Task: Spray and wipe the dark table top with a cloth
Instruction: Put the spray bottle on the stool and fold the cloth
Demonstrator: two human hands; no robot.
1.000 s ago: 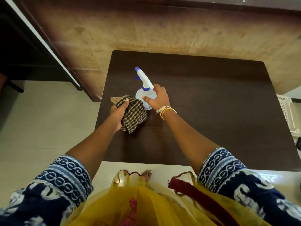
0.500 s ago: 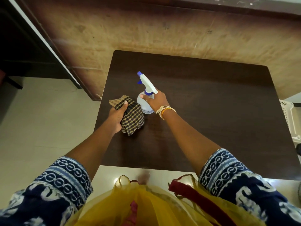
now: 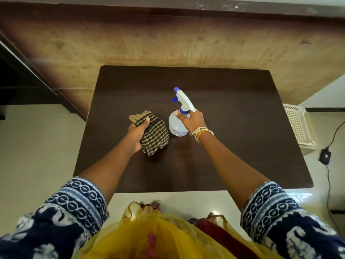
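Head view shows the right hand [image 3: 192, 121] with its grip wrapped round the neck of the spray bottle [image 3: 177, 124], nozzle aimed away over the dark counter [image 3: 233, 113], probably ready to mist it. Just beside it, the left hand [image 3: 137, 135] clutches the bunched checked cloth [image 3: 155, 131] low over the counter, likely poised to wipe.

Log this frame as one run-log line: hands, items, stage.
left hand: grips checked cloth | right hand: holds spray bottle upright | dark table top: bottle apparently resting on it | stage: wiping not yet begun
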